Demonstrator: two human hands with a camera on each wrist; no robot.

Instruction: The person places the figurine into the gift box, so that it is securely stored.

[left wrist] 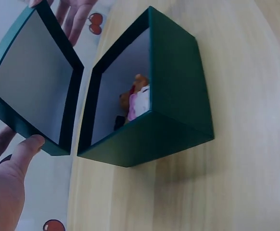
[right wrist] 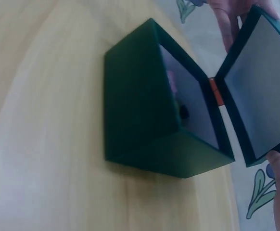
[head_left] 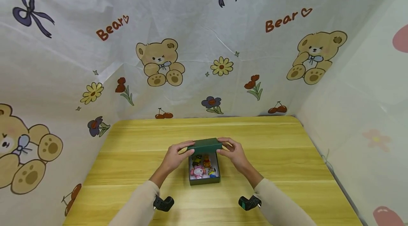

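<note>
A dark green box [head_left: 204,181] stands on the table, its top uncovered and several small toy figures inside. Among them are a pink-and-white figure [head_left: 198,172] and an orange bear figure [head_left: 207,162]. Its green lid [head_left: 205,145] is tilted up at the far edge of the box. My left hand [head_left: 174,155] grips the lid's left end, thumb on the near edge in the left wrist view. On the opposite end, my right hand [head_left: 235,154] holds the lid, with its thumb [right wrist: 279,163] at the rim. The lid's pale inside [left wrist: 34,77] faces the box opening.
The box sits mid-table on a wooden tabletop [head_left: 143,169]. Behind and to the left hangs a white cloth [head_left: 191,24] printed with bears and flowers. At the right is a pale printed surface [head_left: 360,112], with a thin cord [head_left: 328,158] along the table edge.
</note>
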